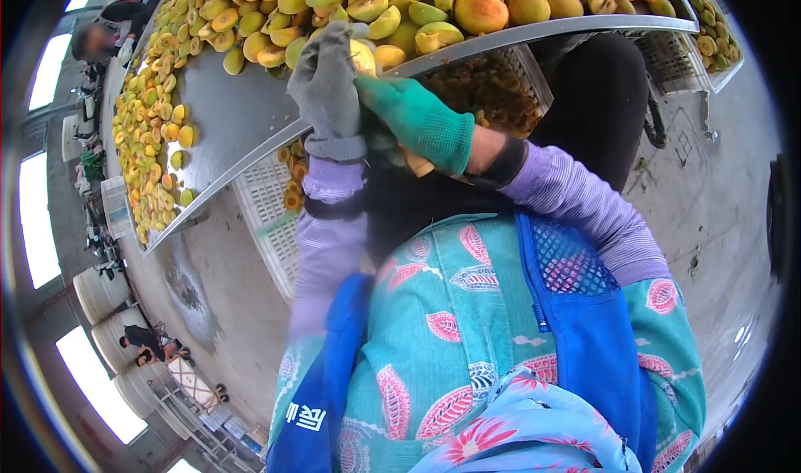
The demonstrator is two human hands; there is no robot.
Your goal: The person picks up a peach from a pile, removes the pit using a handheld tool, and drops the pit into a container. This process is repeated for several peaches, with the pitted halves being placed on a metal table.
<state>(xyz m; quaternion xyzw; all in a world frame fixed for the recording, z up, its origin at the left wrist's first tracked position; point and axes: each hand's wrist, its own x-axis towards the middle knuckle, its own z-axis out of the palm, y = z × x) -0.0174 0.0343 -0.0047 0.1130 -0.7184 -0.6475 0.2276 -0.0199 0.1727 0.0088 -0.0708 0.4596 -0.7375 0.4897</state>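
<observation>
My left hand (327, 85), in a grey glove, is closed on a cut yellow fruit (363, 57) at the metal table's near edge. Against it, my right hand (424, 127), in a green glove, has its fingers wrapped round something mostly hidden. A tan piece (417, 163) sticks out below the green glove; it may be a handle, but this is unclear. Many yellow, green and orange fruits (480, 9), some whole and some halved, are heaped on the table (242, 98) just beyond both hands.
Under the table edge are a crate of brown pieces (538, 81) and a white crate (271, 214) with fruit pieces. Another crate of fruit (709, 35) stands at the upper right. Other people (146, 339) are far off at the left.
</observation>
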